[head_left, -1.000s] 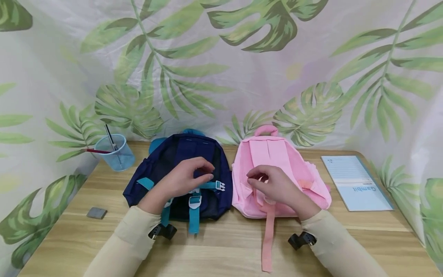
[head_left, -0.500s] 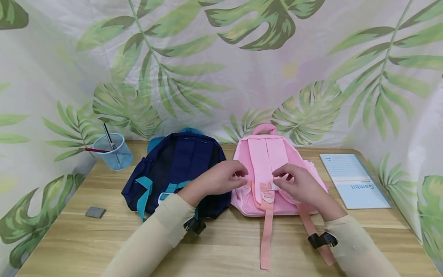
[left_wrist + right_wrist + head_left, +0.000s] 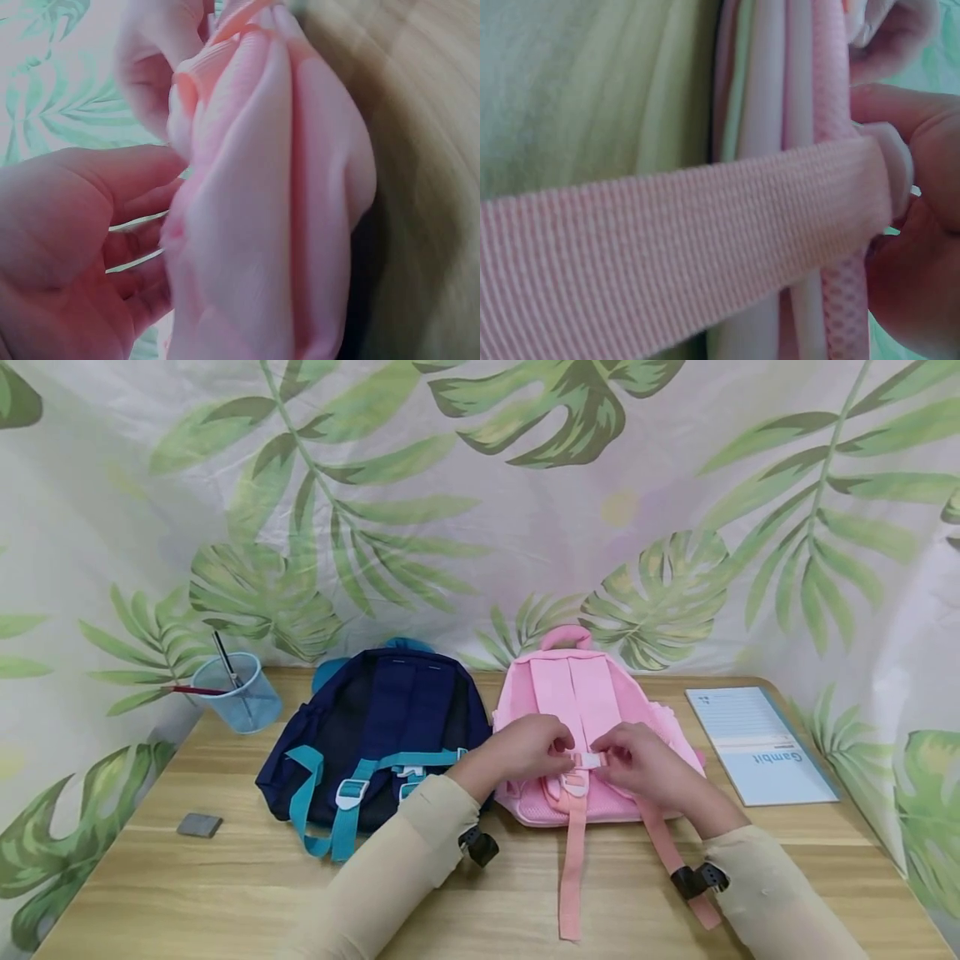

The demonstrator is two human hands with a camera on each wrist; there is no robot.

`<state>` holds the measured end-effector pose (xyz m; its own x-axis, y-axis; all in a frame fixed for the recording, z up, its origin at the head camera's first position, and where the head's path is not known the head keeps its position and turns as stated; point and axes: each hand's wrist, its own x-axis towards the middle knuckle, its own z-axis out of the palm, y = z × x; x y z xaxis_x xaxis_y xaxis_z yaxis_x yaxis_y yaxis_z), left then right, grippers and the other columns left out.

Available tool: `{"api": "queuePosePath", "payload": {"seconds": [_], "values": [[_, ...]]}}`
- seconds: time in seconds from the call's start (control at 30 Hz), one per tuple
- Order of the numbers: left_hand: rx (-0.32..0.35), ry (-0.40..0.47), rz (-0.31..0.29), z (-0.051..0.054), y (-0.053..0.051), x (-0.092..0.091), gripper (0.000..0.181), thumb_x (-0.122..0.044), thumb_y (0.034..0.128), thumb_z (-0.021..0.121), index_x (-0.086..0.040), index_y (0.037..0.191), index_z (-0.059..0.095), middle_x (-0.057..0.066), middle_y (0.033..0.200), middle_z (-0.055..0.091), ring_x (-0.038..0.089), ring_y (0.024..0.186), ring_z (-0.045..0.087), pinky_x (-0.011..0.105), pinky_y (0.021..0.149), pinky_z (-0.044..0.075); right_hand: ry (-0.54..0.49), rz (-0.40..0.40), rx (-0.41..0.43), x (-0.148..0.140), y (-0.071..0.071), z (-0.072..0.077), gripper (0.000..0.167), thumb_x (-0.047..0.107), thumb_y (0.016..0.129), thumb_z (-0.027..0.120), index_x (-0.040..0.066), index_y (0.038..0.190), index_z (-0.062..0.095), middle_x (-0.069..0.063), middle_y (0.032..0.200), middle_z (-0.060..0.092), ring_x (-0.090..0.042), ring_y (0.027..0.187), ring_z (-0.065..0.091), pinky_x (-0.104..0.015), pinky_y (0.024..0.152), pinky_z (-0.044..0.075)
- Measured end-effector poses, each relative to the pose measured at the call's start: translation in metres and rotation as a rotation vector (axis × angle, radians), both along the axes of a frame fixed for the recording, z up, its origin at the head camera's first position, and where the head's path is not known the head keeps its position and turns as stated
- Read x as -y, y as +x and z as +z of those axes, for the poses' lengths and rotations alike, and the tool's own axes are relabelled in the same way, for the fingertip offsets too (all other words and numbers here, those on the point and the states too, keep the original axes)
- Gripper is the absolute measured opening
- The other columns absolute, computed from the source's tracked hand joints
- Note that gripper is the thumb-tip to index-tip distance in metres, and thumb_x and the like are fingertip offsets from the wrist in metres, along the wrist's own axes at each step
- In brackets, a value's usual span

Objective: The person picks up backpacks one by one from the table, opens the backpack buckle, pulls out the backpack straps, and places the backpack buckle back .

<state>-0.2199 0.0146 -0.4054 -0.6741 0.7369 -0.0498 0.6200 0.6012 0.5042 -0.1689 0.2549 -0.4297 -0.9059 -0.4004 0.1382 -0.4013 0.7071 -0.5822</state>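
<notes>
The pink backpack (image 3: 592, 693) lies on the table with its strap side up. Across its lower middle is a white buckle (image 3: 591, 761) on pink straps. My left hand (image 3: 528, 747) pinches the buckle's left end, and my right hand (image 3: 648, 764) pinches its right end. In the left wrist view my left hand (image 3: 67, 232) is beside the pink fabric (image 3: 247, 210), its fingertips partly hidden. The right wrist view shows my right hand (image 3: 922, 195) at the edge of a pink strap (image 3: 705, 240).
A navy backpack (image 3: 408, 710) with teal straps lies to the left. Farther left are a blue mesh cup (image 3: 251, 697) holding pens and a grey eraser (image 3: 199, 825). A notebook (image 3: 761, 743) lies at the right; a patterned cloth (image 3: 420, 485) hangs behind.
My left hand has moved right from the navy backpack to the pink one's buckle. My right hand first shifted right, then closed on the buckle. The navy backpack's teal straps lie differently.
</notes>
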Motion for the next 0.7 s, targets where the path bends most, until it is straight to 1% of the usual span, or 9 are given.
{"api": "queuePosePath", "payload": {"seconds": [0.1,0.23,0.33,0.43,0.57,0.7], "values": [[0.006,-0.028,0.012,-0.004,-0.002,-0.008,0.024,-0.025,0.101,0.077,-0.007,0.117,0.079,0.005,0.106,0.074,0.017,0.097,0.063,0.03,0.095,0.054,0.047,-0.005,-0.007,0.004,-0.001,-0.003,0.017,0.006,0.094,0.079,0.008,0.111,0.078,0.001,0.095,0.065,-0.017,0.094,0.053,-0.032,0.083,0.044],[0.027,-0.05,0.038,-0.008,-0.004,-0.014,0.019,-0.026,0.1,0.08,-0.011,0.111,0.08,0.0,0.098,0.071,0.015,0.091,0.06,0.026,0.089,0.052,0.087,-0.015,-0.031,0.009,0.0,-0.002,0.013,0.003,0.095,0.076,0.008,0.107,0.077,0.0,0.097,0.066,-0.019,0.098,0.054,-0.038,0.088,0.046],[0.023,-0.053,0.04,-0.011,-0.006,-0.016,0.017,-0.026,0.0993,0.081,-0.012,0.108,0.081,-0.001,0.094,0.07,0.014,0.088,0.059,0.025,0.086,0.051,0.104,-0.007,-0.063,0.012,0.001,-0.002,0.012,0.001,0.095,0.075,0.006,0.106,0.076,-0.002,0.1,0.068,-0.021,0.098,0.056,-0.041,0.089,0.049],[0.012,-0.05,0.028,-0.012,-0.007,-0.016,0.016,-0.026,0.0992,0.081,-0.011,0.107,0.081,0.0,0.093,0.07,0.014,0.087,0.059,0.025,0.085,0.05,0.142,0.009,-0.111,0.016,0.002,-0.004,0.009,0.0,0.095,0.074,0.004,0.103,0.075,-0.004,0.1,0.068,-0.023,0.097,0.058,-0.043,0.089,0.051],[0.02,-0.037,0.019,-0.012,-0.008,-0.016,0.016,-0.026,0.0985,0.082,-0.011,0.104,0.08,-0.001,0.092,0.069,0.013,0.086,0.059,0.025,0.084,0.049,0.197,-0.001,-0.148,0.017,0.002,-0.006,0.006,0.0,0.096,0.074,0.003,0.101,0.072,-0.004,0.098,0.065,-0.022,0.096,0.057,-0.044,0.088,0.051],[0.026,-0.039,0.014,-0.013,-0.01,-0.016,0.016,-0.027,0.0984,0.082,-0.012,0.101,0.079,-0.003,0.089,0.067,0.012,0.085,0.058,0.024,0.083,0.048,0.202,-0.022,-0.152,0.017,0.003,-0.006,0.008,0.0,0.095,0.074,0.004,0.1,0.07,-0.002,0.094,0.061,-0.02,0.092,0.054,-0.041,0.085,0.049]]}}
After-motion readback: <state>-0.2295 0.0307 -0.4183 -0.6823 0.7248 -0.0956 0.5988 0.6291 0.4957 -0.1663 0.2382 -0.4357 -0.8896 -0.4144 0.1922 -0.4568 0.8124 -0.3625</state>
